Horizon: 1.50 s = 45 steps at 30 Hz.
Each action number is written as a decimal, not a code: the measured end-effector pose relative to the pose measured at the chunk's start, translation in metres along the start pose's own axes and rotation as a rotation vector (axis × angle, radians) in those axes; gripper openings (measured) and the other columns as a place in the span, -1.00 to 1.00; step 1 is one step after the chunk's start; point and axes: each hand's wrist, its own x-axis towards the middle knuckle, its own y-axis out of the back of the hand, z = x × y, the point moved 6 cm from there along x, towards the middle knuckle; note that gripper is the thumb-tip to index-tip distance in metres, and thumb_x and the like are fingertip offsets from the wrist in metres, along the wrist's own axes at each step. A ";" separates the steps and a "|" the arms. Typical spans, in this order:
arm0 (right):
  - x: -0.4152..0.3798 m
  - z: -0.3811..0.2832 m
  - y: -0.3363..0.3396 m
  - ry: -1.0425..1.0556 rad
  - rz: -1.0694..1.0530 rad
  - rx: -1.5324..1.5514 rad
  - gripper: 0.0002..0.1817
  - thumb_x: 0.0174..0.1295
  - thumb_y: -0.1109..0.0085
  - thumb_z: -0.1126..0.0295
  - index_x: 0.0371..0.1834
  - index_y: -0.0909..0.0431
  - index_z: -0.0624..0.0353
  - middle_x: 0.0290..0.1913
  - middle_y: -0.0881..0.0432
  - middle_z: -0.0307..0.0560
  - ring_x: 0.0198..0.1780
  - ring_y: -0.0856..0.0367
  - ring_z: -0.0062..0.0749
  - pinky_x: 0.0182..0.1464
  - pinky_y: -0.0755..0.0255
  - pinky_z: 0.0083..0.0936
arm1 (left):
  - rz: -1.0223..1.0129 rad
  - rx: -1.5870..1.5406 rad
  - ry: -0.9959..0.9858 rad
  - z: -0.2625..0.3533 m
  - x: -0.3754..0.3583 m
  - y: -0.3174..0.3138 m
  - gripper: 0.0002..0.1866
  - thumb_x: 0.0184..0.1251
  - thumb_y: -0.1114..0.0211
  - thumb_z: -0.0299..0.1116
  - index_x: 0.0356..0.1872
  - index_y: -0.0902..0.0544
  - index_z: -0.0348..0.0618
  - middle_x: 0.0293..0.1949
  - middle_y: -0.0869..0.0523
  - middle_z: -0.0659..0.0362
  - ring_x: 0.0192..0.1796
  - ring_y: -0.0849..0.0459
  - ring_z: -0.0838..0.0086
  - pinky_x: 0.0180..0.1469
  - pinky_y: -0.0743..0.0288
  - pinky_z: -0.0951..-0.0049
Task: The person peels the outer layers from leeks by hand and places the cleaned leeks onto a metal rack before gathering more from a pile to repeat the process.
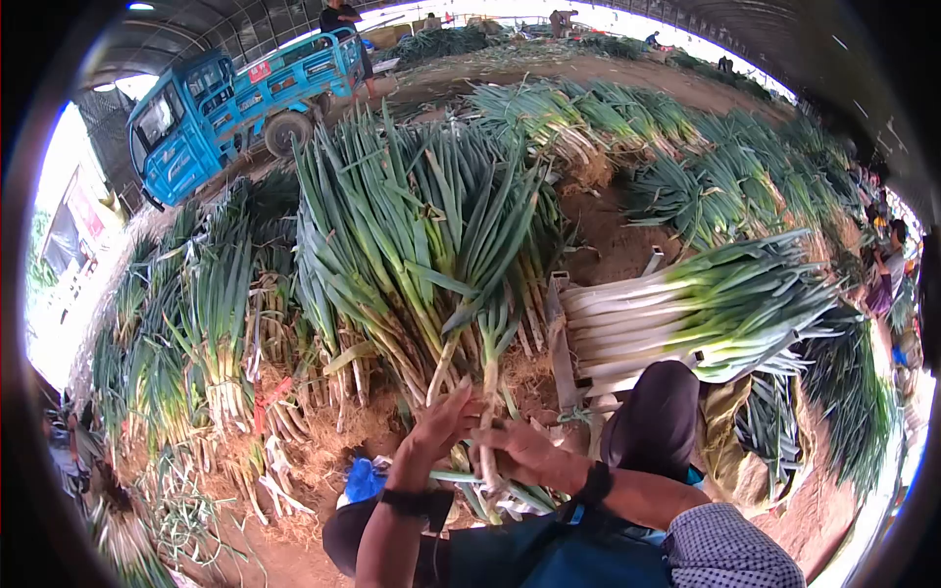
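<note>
One large green onion (491, 377) stands almost upright in front of me, its leaves leaning into the bundles behind. My right hand (534, 456) is closed around the lower part of its pale stalk. My left hand (441, 426) is beside the same stalk, a little higher, with curled fingers against it; they are partly hidden and blurred. Just beyond my hands rises a dense pile of unpeeled green onions (392, 225) with brown outer skins. To the right, clean white-stalked green onions (667, 314) lie side by side on a metal rack (561, 343).
More bundles (230, 343) stand on the left, with others (745, 186) at the right rear. Loose dry skins and roots (314, 470) litter the ground. A blue bag (365, 480) lies by my left forearm. A blue three-wheeled truck (235, 113) is parked behind, a person (338, 18) beside it.
</note>
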 end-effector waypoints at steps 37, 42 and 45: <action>0.075 -0.187 -0.015 0.371 0.163 -0.900 -0.58 0.26 -0.46 0.25 0.08 -0.66 0.29 -0.25 -0.66 -0.19 -0.30 -0.57 -0.45 -0.24 -0.50 -0.44 | 0.434 -0.128 -0.603 0.016 0.026 -0.013 -0.64 0.63 -0.10 -0.10 -0.06 -0.66 -0.23 -0.39 -0.72 0.22 -0.48 -0.65 0.58 -0.45 -0.52 0.56; 0.075 -0.183 0.013 0.409 0.206 -1.188 -0.61 0.36 -0.30 0.29 0.16 -0.63 0.29 -0.20 -0.61 -0.10 -0.22 -0.54 -0.32 -0.12 -0.46 -0.36 | 0.721 -0.062 -0.617 -0.007 0.043 -0.006 -0.70 0.57 -0.11 -0.15 -0.06 -0.65 -0.17 -0.26 -0.73 0.18 -0.29 -0.69 0.45 -0.25 -0.57 0.46; 0.102 -0.171 0.032 0.451 0.164 -1.260 -0.59 0.38 -0.25 0.26 0.18 -0.62 0.31 -0.14 -0.63 -0.01 -0.14 -0.56 -0.26 -0.03 -0.44 -0.33 | 0.773 0.257 -0.813 -0.018 0.044 -0.013 -0.77 0.52 -0.02 -0.35 -0.03 -0.57 -0.24 -0.04 -0.62 0.15 0.04 -0.62 0.33 0.07 -0.53 0.27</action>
